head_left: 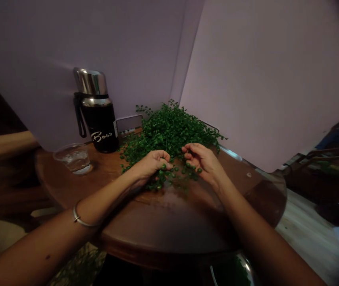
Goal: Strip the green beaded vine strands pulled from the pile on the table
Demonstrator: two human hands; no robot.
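Note:
A big heap of green leafy sprigs (169, 127) lies at the back of the round wooden table (169, 226), against the wall. In front of it my left hand (156, 163) is closed on a small leafy sprig (157, 180), whose leaves hang below the fingers. Just to the right, my right hand (201, 159) has its fingers curled and pinched around some small green leaves (191, 167). A gap separates the two hands, and a few blurred leaves show between and below them.
Left of the heap stand a black flask (98, 115) with a steel cap and a clear plastic cup (76, 159) of water. A phone-like slab (129, 125) leans on the wall. Below the table edge, a metal bowl (247, 270) holds greens. Another person's arm (5, 145) is at far left.

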